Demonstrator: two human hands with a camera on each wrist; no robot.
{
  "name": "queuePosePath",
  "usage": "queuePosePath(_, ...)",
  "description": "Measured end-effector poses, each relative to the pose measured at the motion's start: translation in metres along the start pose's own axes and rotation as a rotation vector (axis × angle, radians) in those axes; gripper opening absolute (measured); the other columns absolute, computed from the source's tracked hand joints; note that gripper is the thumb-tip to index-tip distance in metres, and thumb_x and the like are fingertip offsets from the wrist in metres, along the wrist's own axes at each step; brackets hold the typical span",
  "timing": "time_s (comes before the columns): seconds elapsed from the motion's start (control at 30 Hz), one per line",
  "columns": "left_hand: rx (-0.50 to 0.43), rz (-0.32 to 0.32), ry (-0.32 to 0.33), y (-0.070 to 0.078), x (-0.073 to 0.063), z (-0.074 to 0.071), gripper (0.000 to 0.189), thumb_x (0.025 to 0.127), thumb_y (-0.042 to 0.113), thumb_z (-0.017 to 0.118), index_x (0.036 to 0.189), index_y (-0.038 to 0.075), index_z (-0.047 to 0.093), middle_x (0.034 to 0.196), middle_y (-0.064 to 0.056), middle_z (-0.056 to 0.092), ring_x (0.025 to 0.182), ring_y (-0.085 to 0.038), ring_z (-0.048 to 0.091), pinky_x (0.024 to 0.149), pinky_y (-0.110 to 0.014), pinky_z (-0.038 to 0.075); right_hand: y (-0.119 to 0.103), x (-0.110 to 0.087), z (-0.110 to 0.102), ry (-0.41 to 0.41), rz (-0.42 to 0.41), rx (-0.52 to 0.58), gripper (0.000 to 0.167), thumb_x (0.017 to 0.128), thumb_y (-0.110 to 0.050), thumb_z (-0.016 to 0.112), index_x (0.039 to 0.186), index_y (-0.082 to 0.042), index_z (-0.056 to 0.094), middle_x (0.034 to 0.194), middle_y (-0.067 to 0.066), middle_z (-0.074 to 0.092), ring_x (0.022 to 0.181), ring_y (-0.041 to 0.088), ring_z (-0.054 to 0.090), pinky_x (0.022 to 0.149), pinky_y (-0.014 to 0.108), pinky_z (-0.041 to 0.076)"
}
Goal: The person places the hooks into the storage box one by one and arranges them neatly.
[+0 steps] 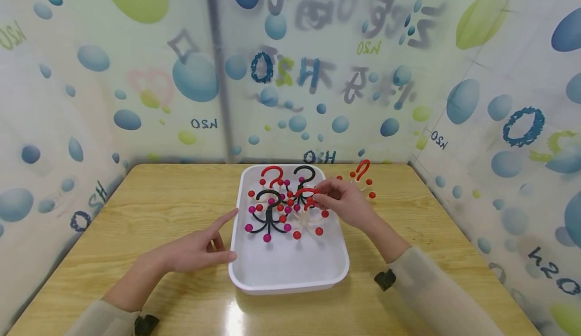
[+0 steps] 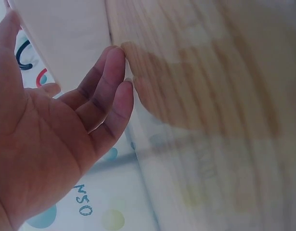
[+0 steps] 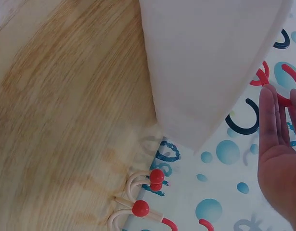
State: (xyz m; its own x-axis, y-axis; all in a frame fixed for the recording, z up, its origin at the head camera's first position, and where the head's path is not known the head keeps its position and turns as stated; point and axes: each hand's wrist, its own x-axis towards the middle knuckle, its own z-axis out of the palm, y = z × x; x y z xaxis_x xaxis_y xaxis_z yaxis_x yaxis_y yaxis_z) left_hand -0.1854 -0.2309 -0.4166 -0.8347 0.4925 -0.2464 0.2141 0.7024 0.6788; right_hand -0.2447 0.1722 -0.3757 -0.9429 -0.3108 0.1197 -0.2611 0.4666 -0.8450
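My right hand (image 1: 347, 202) pinches the red hook handle of a scalp massager (image 1: 319, 231) over the right side of a white tray (image 1: 290, 273). This massager has pale prongs tipped with red balls. My left hand (image 1: 192, 250) touches the tray's left rim with index fingertip and thumb. Inside the tray stand a black massager (image 1: 269, 220) with magenta balls at the front, another black massager (image 1: 306, 172) behind, and a red-hooked massager (image 1: 272, 169) at the back left. Their prongs overlap in the head view.
Another red-hooked massager (image 1: 363, 168) stands on the wooden table (image 1: 172, 200) beyond the tray's back right, partly hidden by my right hand. Patterned walls (image 1: 290, 99) enclose the table's back and both sides.
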Motion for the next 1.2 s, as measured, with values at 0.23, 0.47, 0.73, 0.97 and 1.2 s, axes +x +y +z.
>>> queuePosePath(0.23,-0.001,0.003,0.002,-0.001,0.000,0.001,0.104,0.102,0.053,0.076,0.178,0.031,0.009,0.108,-0.004,0.067,0.092,-0.020,0.064,0.080,-0.034,0.054,0.007,0.005,-0.001,-0.024,0.033,-0.009,0.023,0.106,-0.020,0.076,0.126,-0.008,0.074,0.113,0.011,0.080,0.097,0.020,0.077,0.094,0.050,0.065)
queuePosePath(0.47,-0.008,-0.017,-0.005,0.001,0.000,0.001,0.103,0.102,0.055,0.075,0.178,0.033,0.008,0.109,-0.005,0.067,0.093,-0.021,0.063,0.079,-0.035,0.053,0.012,0.007,-0.004,-0.046,0.045,-0.007,0.026,0.107,-0.018,0.075,0.130,-0.006,0.074,0.115,0.011,0.080,0.101,0.023,0.079,0.095,0.044,0.066)
queuePosePath(0.73,-0.009,-0.014,-0.005,0.001,0.000,0.001,0.103,0.102,0.054,0.075,0.178,0.032,0.009,0.109,-0.005,0.067,0.093,-0.021,0.063,0.079,-0.035,0.053,0.014,0.009,-0.006,-0.048,0.061,-0.020,0.025,0.107,-0.017,0.073,0.131,-0.011,0.074,0.118,0.010,0.079,0.103,0.022,0.080,0.094,0.038,0.065)
queuePosePath(0.97,-0.006,-0.004,-0.002,0.002,-0.001,0.001,0.103,0.102,0.053,0.075,0.178,0.031,0.009,0.108,-0.005,0.067,0.092,-0.021,0.064,0.079,-0.034,0.053,0.013,0.007,-0.006,-0.035,0.083,-0.046,0.025,0.106,-0.017,0.074,0.132,-0.015,0.075,0.119,0.008,0.078,0.101,0.019,0.078,0.093,0.038,0.066)
queuePosePath(1.2,-0.002,0.004,0.001,0.001,-0.001,0.001,0.103,0.102,0.053,0.075,0.178,0.031,0.009,0.108,-0.005,0.067,0.091,-0.021,0.064,0.078,-0.034,0.053,0.016,0.005,-0.010,-0.038,0.070,-0.037,0.029,0.107,-0.016,0.073,0.136,-0.013,0.073,0.124,0.011,0.076,0.104,0.022,0.079,0.092,0.035,0.065)
